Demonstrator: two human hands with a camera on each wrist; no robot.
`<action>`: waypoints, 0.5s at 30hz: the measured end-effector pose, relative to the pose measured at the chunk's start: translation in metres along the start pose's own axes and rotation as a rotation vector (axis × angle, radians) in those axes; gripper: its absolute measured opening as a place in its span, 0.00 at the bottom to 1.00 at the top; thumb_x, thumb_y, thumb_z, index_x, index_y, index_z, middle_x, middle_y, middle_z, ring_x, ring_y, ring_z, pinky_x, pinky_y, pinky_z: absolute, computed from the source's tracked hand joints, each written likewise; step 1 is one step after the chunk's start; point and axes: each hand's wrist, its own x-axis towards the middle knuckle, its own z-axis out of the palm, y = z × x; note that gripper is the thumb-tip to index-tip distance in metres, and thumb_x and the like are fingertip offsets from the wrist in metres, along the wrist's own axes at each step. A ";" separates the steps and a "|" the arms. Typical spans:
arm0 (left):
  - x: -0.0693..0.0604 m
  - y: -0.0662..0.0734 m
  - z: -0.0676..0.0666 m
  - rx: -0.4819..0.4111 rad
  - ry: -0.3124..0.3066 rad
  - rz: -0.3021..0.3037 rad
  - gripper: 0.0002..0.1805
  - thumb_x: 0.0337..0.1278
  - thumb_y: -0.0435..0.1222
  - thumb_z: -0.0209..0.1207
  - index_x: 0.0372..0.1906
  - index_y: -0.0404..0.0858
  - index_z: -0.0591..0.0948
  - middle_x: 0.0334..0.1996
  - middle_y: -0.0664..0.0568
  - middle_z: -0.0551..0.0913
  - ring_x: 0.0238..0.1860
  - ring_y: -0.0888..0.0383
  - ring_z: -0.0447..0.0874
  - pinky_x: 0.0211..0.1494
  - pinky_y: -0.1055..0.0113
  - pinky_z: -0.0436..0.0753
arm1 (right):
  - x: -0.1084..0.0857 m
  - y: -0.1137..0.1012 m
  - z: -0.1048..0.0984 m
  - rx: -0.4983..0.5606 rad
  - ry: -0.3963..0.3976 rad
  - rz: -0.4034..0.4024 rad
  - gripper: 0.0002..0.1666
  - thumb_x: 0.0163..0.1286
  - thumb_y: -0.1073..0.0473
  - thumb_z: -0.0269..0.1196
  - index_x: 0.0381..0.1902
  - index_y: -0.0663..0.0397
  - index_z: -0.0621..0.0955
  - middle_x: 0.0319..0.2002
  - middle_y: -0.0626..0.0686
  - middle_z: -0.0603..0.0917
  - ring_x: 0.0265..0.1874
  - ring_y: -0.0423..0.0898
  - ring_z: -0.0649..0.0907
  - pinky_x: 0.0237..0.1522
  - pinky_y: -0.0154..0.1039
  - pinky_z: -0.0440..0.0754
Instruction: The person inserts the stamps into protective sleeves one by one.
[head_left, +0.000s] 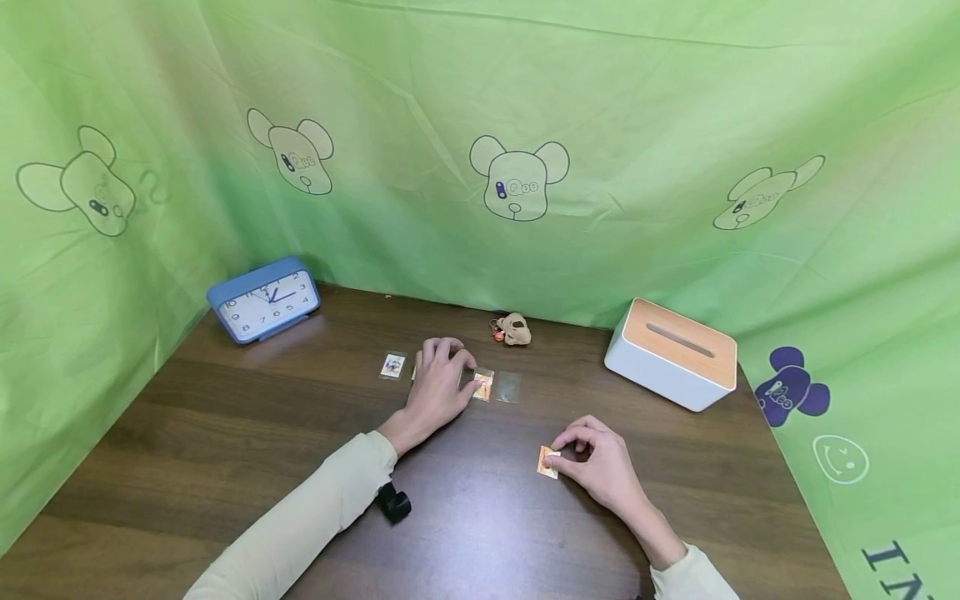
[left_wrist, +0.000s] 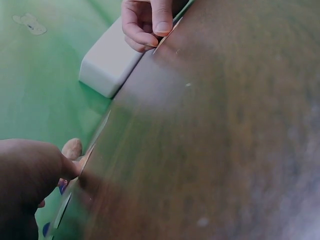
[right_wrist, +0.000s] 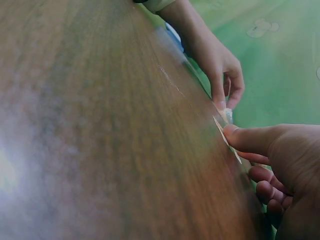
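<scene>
My left hand (head_left: 433, 390) reaches over a row of small picture cards in clear sleeves. Its thumb and forefinger tips pinch the left edge of an orange sleeved card (head_left: 485, 387). To the right of that card lies a clear sleeve (head_left: 508, 387) with no picture showing, and at the row's left end a pale picture card (head_left: 392, 366). Part of the row is hidden under the hand. Lower right, my right hand (head_left: 603, 467) pinches a small orange-and-white card (head_left: 547, 463) between thumb and forefinger, seen edge-on in the right wrist view.
At the back left stands a blue alarm clock (head_left: 266, 302). A beige item (head_left: 516, 329) with a reddish charm lies behind the cards. On the right is a white tissue box (head_left: 656, 371) with a wooden lid. A green printed curtain (head_left: 420, 183) surrounds the wooden table (head_left: 247, 417).
</scene>
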 end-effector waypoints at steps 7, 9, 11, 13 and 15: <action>0.000 0.001 0.000 -0.027 -0.012 -0.014 0.16 0.64 0.38 0.79 0.51 0.40 0.86 0.62 0.41 0.79 0.65 0.38 0.69 0.64 0.41 0.72 | 0.000 0.000 0.000 -0.008 -0.006 0.005 0.21 0.48 0.64 0.90 0.30 0.37 0.90 0.35 0.37 0.84 0.33 0.38 0.77 0.37 0.31 0.75; 0.001 0.002 0.000 -0.040 -0.014 -0.014 0.15 0.65 0.39 0.78 0.50 0.40 0.87 0.63 0.40 0.79 0.66 0.38 0.70 0.64 0.41 0.72 | 0.000 0.000 0.001 -0.001 -0.005 0.002 0.21 0.48 0.65 0.89 0.30 0.37 0.89 0.35 0.37 0.84 0.33 0.38 0.77 0.37 0.31 0.75; 0.001 0.004 0.001 -0.051 -0.015 -0.016 0.14 0.66 0.39 0.78 0.50 0.40 0.87 0.63 0.40 0.79 0.66 0.38 0.70 0.65 0.40 0.72 | 0.000 0.001 0.001 0.009 -0.006 -0.013 0.21 0.49 0.66 0.89 0.29 0.37 0.89 0.35 0.37 0.85 0.32 0.39 0.78 0.37 0.30 0.75; 0.002 0.005 0.001 -0.057 -0.018 -0.015 0.13 0.66 0.40 0.77 0.49 0.41 0.87 0.64 0.40 0.79 0.66 0.39 0.70 0.65 0.40 0.72 | 0.000 0.001 0.002 0.018 -0.006 -0.030 0.22 0.49 0.67 0.88 0.29 0.38 0.88 0.33 0.38 0.85 0.32 0.39 0.78 0.37 0.30 0.75; 0.002 0.007 0.003 -0.061 -0.024 -0.015 0.13 0.67 0.40 0.77 0.48 0.41 0.88 0.64 0.41 0.79 0.66 0.39 0.71 0.66 0.40 0.72 | -0.001 0.001 0.003 0.021 -0.005 -0.042 0.21 0.49 0.68 0.88 0.29 0.39 0.88 0.31 0.38 0.84 0.31 0.39 0.78 0.36 0.29 0.74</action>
